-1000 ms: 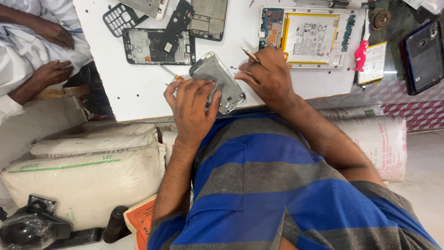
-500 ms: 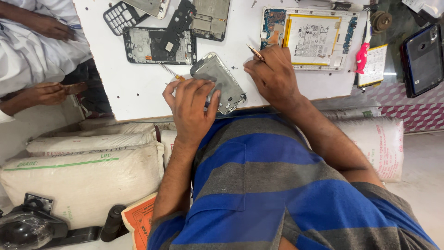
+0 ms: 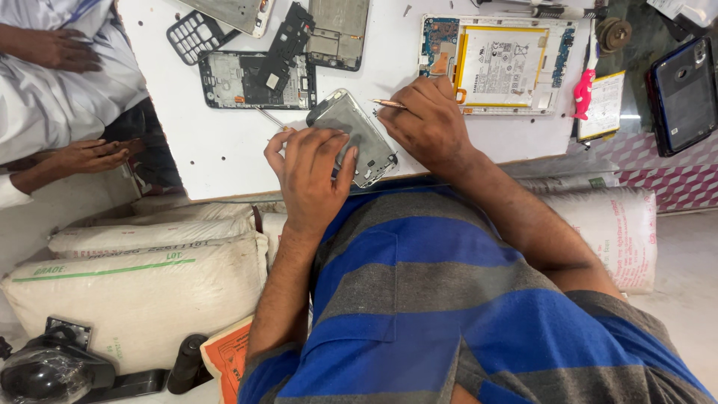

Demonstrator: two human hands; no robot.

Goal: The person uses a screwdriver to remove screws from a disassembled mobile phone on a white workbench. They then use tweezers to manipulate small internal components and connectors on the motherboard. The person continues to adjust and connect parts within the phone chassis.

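Observation:
An opened grey phone body lies tilted on the white worktop, near its front edge. My left hand rests on the phone's lower left part and holds it down with spread fingers. My right hand sits just right of the phone, pinching a thin copper-coloured tool whose tip points left, above the phone's upper right edge. A thin metal pick lies on the top just left of my left hand.
An open tablet with a large battery lies behind my right hand. A dismantled phone frame, a keypad, a pink tool and a dark phone surround it. Another person's hands are at left. White sacks lie below.
My right hand has lifted slightly off the phone and shifted right with the tool. The other person's lower hand has moved right, toward the worktop's edge.

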